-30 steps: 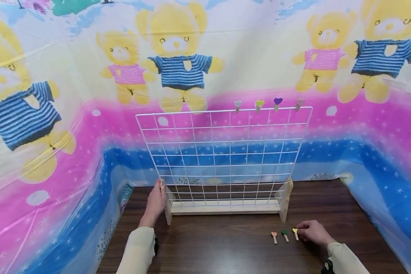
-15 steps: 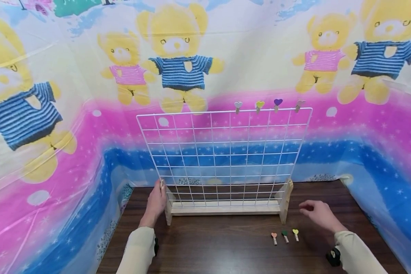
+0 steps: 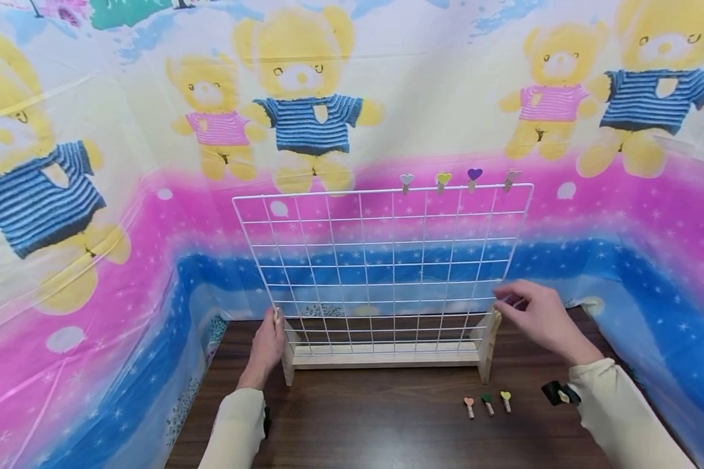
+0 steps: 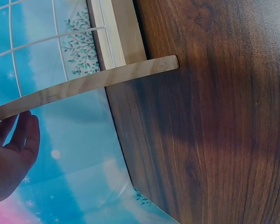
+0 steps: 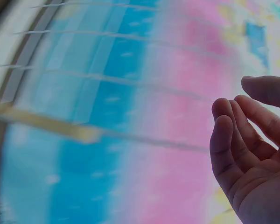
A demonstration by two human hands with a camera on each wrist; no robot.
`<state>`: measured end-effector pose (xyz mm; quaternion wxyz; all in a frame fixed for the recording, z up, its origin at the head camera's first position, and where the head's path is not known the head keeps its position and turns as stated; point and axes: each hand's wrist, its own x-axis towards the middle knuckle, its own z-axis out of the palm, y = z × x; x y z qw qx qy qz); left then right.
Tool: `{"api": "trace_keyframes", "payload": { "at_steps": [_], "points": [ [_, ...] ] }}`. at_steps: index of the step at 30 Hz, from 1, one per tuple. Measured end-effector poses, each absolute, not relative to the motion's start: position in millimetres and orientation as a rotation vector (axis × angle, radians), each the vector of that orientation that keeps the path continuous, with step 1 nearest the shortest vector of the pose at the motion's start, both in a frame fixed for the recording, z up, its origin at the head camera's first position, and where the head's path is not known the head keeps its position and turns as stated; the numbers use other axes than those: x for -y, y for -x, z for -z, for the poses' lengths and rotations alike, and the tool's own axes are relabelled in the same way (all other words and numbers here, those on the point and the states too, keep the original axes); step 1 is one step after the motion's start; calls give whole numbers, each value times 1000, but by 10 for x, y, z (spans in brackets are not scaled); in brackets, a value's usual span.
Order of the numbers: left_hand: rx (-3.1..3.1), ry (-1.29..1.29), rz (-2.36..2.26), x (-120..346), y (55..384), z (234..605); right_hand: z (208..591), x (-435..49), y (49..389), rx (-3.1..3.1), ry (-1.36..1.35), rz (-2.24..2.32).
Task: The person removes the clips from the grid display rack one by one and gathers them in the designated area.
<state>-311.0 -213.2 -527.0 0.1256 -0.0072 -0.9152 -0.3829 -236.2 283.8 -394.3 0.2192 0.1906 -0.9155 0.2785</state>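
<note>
Gripped the upright, low and left of centre, with the curled left hand. Found the white clip, yellow clip, purple clip and pink clip already up on the rack at upper right, with the orange clip, green clip and second yellow clip left lying on the table at lower right, seemingly just over half done. Hovered at right, near the rack's edge, with the right hand half open and holding nothing visible.

The right hand, which touched the yellow heart-topped clothespin a second ago, is now raised away from it, leaving the clothespin well below and the wooden stand's right upright near its fingertips.
</note>
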Motion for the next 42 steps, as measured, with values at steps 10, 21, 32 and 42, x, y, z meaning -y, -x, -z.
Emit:
{"api": "trace_keyframes", "payload": {
  "at_steps": [10,21,32,42],
  "points": [
    [2658,18,1134,2137,3126,5276,3097,-2309,2336,2333,-707,-700],
    [2670,18,1135,2127,3117,5264,2598,-1755,2513,2134,-817,-718],
    [2675,13,1117,2138,3122,5285,2326,-1474,2679,2129,-783,-678],
    [2669,-3,1119,2126,3114,5285,2190,-1391,2803,2374,-668,-740]
  ]
}}
